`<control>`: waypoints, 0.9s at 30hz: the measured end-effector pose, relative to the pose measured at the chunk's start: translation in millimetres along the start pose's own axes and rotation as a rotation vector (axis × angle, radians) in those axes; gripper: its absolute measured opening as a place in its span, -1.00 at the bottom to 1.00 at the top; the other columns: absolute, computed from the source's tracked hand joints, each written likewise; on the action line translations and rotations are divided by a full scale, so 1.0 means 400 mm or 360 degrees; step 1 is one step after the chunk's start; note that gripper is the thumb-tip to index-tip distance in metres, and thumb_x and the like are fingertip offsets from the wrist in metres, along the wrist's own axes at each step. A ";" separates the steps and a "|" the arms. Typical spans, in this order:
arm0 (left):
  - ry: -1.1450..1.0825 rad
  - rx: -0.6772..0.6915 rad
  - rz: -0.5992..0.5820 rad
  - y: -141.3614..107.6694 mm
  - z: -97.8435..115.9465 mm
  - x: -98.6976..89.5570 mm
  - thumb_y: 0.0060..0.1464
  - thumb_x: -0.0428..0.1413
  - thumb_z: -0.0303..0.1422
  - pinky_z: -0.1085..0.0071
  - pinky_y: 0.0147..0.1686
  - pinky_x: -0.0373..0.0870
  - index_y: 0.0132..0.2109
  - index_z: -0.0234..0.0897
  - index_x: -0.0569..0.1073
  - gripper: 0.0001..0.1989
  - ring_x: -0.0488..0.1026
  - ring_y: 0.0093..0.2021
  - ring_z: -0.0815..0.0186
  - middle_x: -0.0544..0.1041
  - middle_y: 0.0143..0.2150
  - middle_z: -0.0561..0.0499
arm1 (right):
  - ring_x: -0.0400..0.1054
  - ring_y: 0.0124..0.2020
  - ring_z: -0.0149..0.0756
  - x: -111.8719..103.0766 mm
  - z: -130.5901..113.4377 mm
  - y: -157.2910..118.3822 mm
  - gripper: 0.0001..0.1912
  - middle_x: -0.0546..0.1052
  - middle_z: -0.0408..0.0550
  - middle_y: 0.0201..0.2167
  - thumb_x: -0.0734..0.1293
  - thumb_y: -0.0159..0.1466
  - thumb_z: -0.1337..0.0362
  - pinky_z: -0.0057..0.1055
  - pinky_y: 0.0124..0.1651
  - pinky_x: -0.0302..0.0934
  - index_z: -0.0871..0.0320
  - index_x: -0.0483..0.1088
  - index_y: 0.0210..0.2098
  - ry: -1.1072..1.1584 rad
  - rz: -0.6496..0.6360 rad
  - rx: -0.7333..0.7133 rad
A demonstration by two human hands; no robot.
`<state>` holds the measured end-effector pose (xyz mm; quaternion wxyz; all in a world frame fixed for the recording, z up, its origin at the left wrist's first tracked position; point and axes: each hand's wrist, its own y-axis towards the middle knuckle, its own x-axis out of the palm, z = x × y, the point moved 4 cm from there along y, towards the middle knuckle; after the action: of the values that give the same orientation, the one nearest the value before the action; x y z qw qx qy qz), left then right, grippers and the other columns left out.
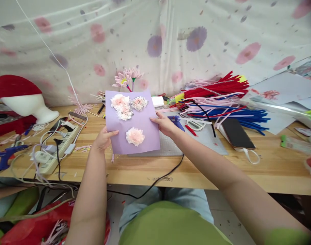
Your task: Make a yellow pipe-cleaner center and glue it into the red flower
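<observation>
A sheet of purple paper (pixel 150 136) is held up over the table, tilted toward me. Several ruffled pink and white flowers sit on it: a cluster (pixel 123 107) in the upper left, another (pixel 139 103) at the upper right, and a single flower (pixel 135 136) lower down. My left hand (pixel 104 137) pinches the sheet's left edge, thumb on the front. At the right edge my right hand (pixel 165 124) grips it, with the fingers partly behind the paper. Behind the sheet stand pink pipe-cleaner flowers (pixel 127 78).
Right of the sheet lie a blue glue gun (pixel 176 121), scissors (pixel 196 124), a grey cutting mat (pixel 168 148), bundles of pipe cleaners (pixel 216 90) and a phone (pixel 237 133). To the left are a cabled power strip (pixel 59 149), another glue gun (pixel 7 156) and a mannequin head (pixel 25 103).
</observation>
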<state>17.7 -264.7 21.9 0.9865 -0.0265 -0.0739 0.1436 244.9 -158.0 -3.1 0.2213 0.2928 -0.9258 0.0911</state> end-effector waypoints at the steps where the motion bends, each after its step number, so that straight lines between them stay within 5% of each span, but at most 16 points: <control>1: 0.0007 0.0002 0.0008 0.001 0.000 0.002 -0.48 0.35 -0.43 0.35 -0.27 0.47 -0.24 -0.29 0.49 -0.51 0.52 -0.26 0.21 0.59 -0.30 -0.03 | 0.39 -0.35 -0.39 0.000 -0.004 0.001 -0.53 0.50 -0.22 -0.32 0.42 -0.04 0.27 -0.41 -0.26 0.29 0.02 0.23 -0.15 -0.0051 0.0012 -0.0021; 6: 0.0013 0.0061 -0.0006 0.019 0.008 0.042 -0.42 0.33 -0.41 0.43 -0.32 0.45 -0.19 -0.29 0.47 -0.51 0.51 -0.31 0.29 0.58 -0.24 -0.06 | 0.41 -0.30 -0.31 0.000 -0.071 -0.011 -0.51 0.50 -0.18 -0.30 0.39 -0.02 0.20 -0.36 -0.24 0.31 0.00 0.15 -0.13 -0.0298 0.0062 -0.0250; 12: -0.0035 0.0038 -0.0091 0.059 -0.008 0.148 -0.26 0.28 -0.32 0.42 -0.35 0.44 -0.19 -0.30 0.45 -0.61 0.51 -0.31 0.30 0.57 -0.25 -0.07 | 0.41 -0.21 -0.29 -0.026 -0.229 -0.054 -0.53 0.49 -0.14 -0.25 0.32 0.12 0.17 -0.36 -0.21 0.32 0.02 0.15 -0.01 -0.0657 0.0309 -0.0712; 19: 0.0040 0.0096 -0.0365 0.092 0.028 0.312 -0.20 0.25 -0.38 0.47 -0.42 0.43 -0.14 -0.27 0.41 -0.60 0.48 -0.38 0.37 0.55 -0.27 -0.02 | 0.41 -0.36 -0.49 -0.079 -0.448 -0.137 -0.63 0.53 -0.08 -0.26 0.26 0.16 0.47 -0.42 -0.26 0.24 0.18 0.19 -0.04 -0.0864 0.0625 -0.0839; 23: 0.0072 0.0197 -0.0208 0.122 0.069 0.427 -0.11 0.19 -0.44 0.39 -0.36 0.46 -0.17 -0.29 0.38 -0.71 0.48 -0.32 0.33 0.51 -0.29 -0.04 | 0.40 -0.31 -0.52 -0.162 -0.555 -0.187 -0.67 0.51 0.05 -0.16 0.19 0.16 0.57 -0.45 -0.25 0.20 0.20 0.22 -0.10 -0.0928 0.1069 -0.0991; 27: 0.0137 0.0194 -0.0224 0.131 0.073 0.515 -0.10 0.15 -0.50 0.37 -0.34 0.46 -0.18 -0.30 0.36 -0.73 0.48 -0.27 0.32 0.46 -0.16 -0.09 | 0.41 -0.23 -0.48 -0.338 -0.635 -0.250 -0.59 0.48 0.04 -0.09 0.14 0.09 0.68 -0.49 -0.24 0.22 0.17 0.24 -0.16 -0.0830 0.1573 -0.1284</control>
<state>193.9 -154.6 75.6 0.9962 0.0328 -0.0242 0.0768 492.5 -95.8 163.3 0.0155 -0.2565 -0.9351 -0.2438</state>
